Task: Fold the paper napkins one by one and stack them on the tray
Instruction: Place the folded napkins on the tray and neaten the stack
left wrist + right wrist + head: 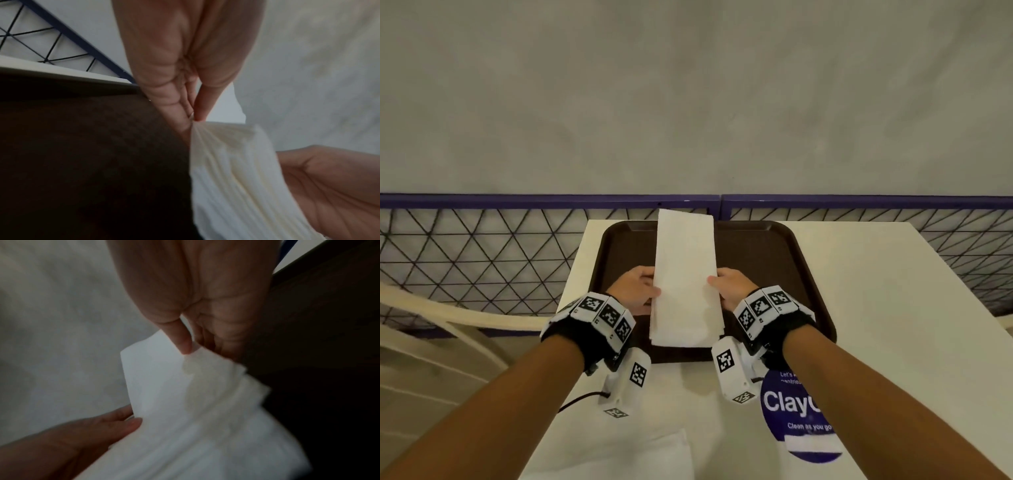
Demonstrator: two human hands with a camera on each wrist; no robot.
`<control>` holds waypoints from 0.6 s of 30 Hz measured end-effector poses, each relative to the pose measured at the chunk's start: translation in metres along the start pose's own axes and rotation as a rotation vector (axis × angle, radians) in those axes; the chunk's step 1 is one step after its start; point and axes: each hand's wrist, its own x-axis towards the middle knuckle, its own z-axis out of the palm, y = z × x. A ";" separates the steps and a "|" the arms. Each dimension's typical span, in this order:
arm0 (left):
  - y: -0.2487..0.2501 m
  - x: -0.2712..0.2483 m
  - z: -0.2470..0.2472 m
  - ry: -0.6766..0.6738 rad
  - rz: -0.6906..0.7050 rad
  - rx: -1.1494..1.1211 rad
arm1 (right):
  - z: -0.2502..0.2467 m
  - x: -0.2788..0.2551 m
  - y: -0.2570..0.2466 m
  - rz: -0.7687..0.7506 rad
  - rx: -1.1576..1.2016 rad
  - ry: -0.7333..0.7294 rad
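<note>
A white folded paper napkin [683,267] is held as a long strip above the dark brown tray [774,260], its far end reaching past the tray's back rim. My left hand [642,289] pinches its left edge between thumb and fingers [195,113]. My right hand [729,286] pinches the right edge, with the thumb [183,340] on top of the napkin [164,386]. Under the strip a stack of folded napkins [686,334] lies near the tray's front edge; in the left wrist view its layered edges [236,178] show beside the tray [92,162].
The tray sits on a white table [893,308] against a blue-framed wire mesh railing [482,246]. A round blue sticker [794,411] lies on the table front right. More white napkin paper [654,452] lies at the table's near edge. A pale curved rail [448,315] runs at left.
</note>
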 end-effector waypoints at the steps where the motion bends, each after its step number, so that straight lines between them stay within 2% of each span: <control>1: -0.002 0.007 -0.001 0.024 -0.002 -0.017 | 0.005 0.007 0.001 0.028 -0.001 -0.021; 5: -0.017 0.031 0.008 0.081 -0.014 -0.034 | 0.020 0.010 0.000 0.058 -0.121 -0.014; 9: -0.037 0.062 0.017 0.062 -0.039 0.099 | 0.031 0.016 0.006 0.074 -0.161 0.009; 14: -0.028 0.041 0.021 0.103 -0.072 0.510 | 0.021 0.019 0.007 0.109 -0.219 0.112; 16: -0.031 0.040 0.018 0.073 -0.053 0.482 | 0.019 0.018 0.009 0.097 -0.242 0.056; 18: -0.031 0.038 0.015 0.060 -0.074 0.322 | 0.018 0.019 0.013 0.103 -0.240 0.032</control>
